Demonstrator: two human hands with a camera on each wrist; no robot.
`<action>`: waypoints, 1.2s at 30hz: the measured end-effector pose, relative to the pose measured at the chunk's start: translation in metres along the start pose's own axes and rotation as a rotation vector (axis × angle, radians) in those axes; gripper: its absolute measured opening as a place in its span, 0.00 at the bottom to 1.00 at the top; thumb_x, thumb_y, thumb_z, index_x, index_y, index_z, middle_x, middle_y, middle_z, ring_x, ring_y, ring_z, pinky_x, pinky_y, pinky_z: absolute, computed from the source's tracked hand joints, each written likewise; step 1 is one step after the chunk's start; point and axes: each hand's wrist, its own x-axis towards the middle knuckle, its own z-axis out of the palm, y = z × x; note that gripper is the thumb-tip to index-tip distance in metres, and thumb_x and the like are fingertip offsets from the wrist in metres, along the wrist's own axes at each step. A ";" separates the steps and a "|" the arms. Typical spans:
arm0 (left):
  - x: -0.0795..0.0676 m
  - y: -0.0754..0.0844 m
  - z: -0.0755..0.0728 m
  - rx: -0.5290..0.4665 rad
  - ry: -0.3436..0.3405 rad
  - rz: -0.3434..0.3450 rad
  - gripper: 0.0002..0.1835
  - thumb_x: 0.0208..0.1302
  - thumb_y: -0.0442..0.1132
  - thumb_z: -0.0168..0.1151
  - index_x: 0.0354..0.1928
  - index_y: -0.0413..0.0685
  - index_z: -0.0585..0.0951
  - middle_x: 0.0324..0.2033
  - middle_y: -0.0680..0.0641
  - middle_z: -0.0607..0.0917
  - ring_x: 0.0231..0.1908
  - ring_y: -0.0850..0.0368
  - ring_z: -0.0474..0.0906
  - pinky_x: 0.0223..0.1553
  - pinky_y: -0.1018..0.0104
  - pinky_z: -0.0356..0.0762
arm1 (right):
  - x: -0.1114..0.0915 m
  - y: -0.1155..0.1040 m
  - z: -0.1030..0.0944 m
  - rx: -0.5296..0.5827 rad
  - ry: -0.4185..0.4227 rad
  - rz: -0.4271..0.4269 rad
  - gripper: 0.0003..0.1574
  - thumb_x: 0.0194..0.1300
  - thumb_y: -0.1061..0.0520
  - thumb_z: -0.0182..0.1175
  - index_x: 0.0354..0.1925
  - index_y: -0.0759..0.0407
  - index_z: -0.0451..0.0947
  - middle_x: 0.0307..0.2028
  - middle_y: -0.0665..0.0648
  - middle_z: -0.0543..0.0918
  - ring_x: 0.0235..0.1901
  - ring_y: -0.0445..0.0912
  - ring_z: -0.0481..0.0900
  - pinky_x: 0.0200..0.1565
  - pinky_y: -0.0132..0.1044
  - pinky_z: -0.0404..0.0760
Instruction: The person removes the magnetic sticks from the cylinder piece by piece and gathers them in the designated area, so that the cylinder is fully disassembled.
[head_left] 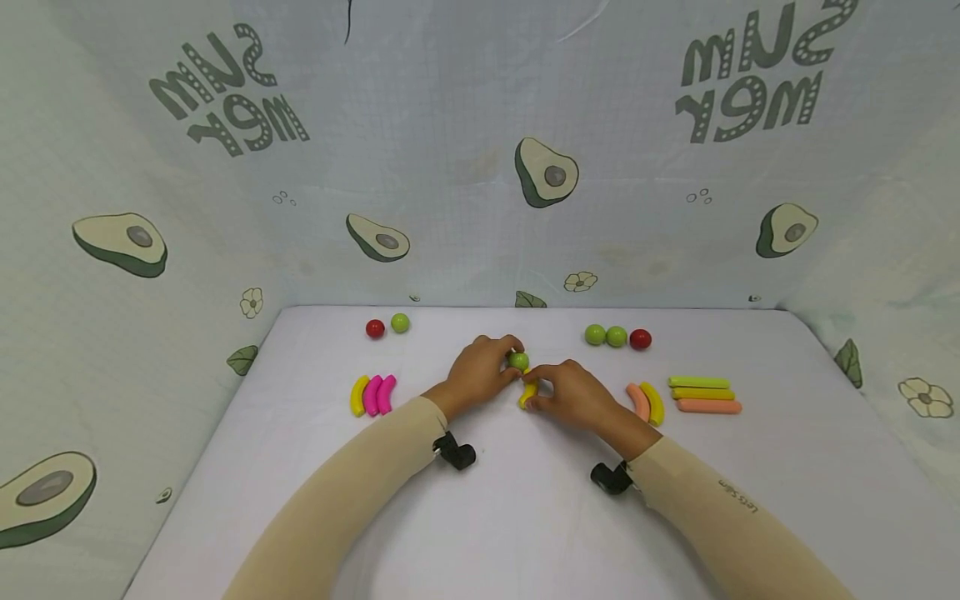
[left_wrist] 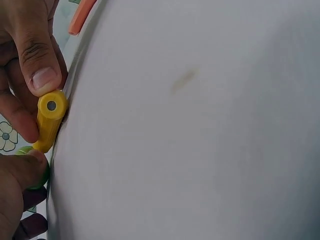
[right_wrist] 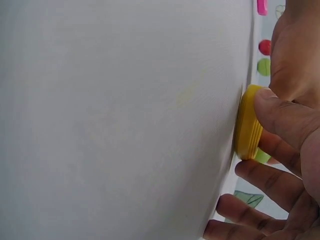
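Observation:
Near the middle of the white table, my left hand [head_left: 478, 373] holds a green ball [head_left: 518, 361] in its fingers. My right hand [head_left: 573, 393] pinches a short, curved yellow stick [head_left: 528, 395] between thumb and fingers. In the left wrist view, the yellow stick [left_wrist: 48, 125] shows a grey round disc in its near end. Its far end meets the green ball [left_wrist: 44, 175], close by the left thumb; whether they are joined cannot be seen. From the right wrist, the curved yellow stick [right_wrist: 247, 125] lies along the table surface under the right thumb.
At the back left are a red ball [head_left: 375, 329] and a green ball [head_left: 401, 322]; several more balls [head_left: 617, 337] sit back right. Curved pink and yellow sticks [head_left: 372, 395] lie left. Curved orange and yellow sticks [head_left: 656, 404] and straight sticks [head_left: 702, 394] lie right.

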 end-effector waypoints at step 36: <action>-0.015 -0.053 -0.071 -0.106 0.149 -0.148 0.21 0.70 0.43 0.68 0.62 0.52 0.78 0.53 0.48 0.84 0.52 0.48 0.76 0.52 0.54 0.78 | 0.002 -0.002 0.001 -0.002 -0.028 0.054 0.25 0.61 0.51 0.75 0.57 0.52 0.85 0.56 0.57 0.84 0.59 0.59 0.76 0.62 0.57 0.73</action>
